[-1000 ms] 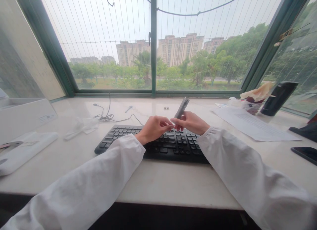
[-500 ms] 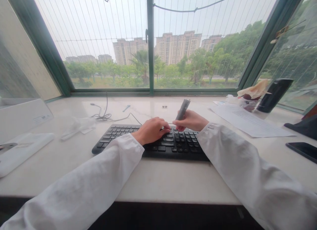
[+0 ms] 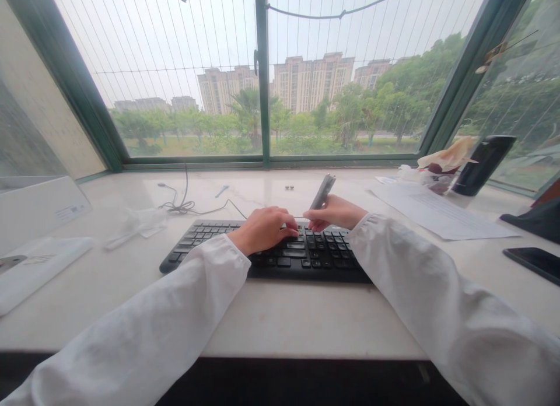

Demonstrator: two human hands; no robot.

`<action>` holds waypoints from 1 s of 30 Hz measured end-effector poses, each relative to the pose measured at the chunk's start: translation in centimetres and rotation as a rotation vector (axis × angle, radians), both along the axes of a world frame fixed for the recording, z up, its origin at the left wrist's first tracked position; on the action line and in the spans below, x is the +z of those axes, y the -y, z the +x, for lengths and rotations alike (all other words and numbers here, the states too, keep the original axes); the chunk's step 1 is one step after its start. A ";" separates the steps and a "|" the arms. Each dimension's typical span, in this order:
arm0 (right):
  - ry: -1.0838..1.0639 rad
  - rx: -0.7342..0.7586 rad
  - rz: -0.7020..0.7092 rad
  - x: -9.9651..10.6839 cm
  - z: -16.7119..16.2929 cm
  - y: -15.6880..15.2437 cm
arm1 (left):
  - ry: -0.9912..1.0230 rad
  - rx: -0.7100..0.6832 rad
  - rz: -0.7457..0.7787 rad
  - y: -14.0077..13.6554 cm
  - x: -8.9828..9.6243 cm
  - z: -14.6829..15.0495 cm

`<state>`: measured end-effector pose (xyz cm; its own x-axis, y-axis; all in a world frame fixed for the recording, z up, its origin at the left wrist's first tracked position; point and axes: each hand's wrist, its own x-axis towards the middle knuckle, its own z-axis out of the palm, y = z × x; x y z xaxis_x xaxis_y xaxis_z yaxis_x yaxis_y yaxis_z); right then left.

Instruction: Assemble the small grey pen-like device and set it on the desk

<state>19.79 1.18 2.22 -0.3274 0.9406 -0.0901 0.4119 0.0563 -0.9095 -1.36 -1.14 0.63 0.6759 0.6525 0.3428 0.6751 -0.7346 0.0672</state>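
Note:
A black keyboard [image 3: 289, 272] lies on the white counter in front of me, turned a little. My left hand [image 3: 266, 228] rests over its middle, fingers bent and slightly apart, the tips touching the keys. My right hand [image 3: 336, 212] grips a slim grey bar-shaped tool [image 3: 322, 191], tilted with its upper end to the right. The tool's lower end is hidden by my fingers, just above the keys and close to my left fingertips. Both forearms are in loose white sleeves.
Behind the keyboard lie a coiled cable [image 3: 179, 206], a small blue tool [image 3: 222, 191] and two tiny pieces [image 3: 289, 188]. At left are a white box [image 3: 44, 202] and crumpled plastic [image 3: 137, 225]; at right, paper [image 3: 441, 210], a black bottle [image 3: 483, 165] and a phone [image 3: 536, 262].
The whole view has shifted slightly. My right hand still holds the grey tool, now tilted a little more; my left hand stays on the keys.

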 end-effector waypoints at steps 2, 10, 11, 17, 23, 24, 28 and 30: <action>-0.009 -0.022 -0.025 0.1 -0.1 0.1 | -0.024 0.012 0.004 0.2 0.2 0.1; 0.104 -0.065 0.099 0.0 -1.2 1.1 | -0.140 0.044 0.046 0.6 0.1 0.6; 0.127 -0.074 0.118 0.0 -1.2 1.2 | -0.163 0.040 0.065 0.7 0.0 0.7; 0.320 -0.109 0.276 -0.1 -1.6 1.9 | -0.257 0.034 0.135 1.0 -0.3 0.9; 0.501 -0.167 0.473 0.4 -2.5 3.0 | -0.253 0.022 0.156 0.9 -0.5 0.8; 0.537 -0.181 0.511 0.5 -2.6 3.2 | -0.254 0.021 0.160 0.9 -0.5 0.8; 0.615 -0.215 0.640 0.3 -2.9 3.7 | -0.273 0.026 0.169 1.0 -0.4 0.8; 0.627 -0.214 0.678 0.1 -3.0 3.9 | -0.280 0.031 0.171 1.1 -0.3 0.9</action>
<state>16.77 -2.72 2.36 -0.2195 0.8912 0.3969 0.8770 0.3585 -0.3200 -0.50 -2.20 0.32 0.7403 0.6231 0.2525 0.6719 -0.6984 -0.2466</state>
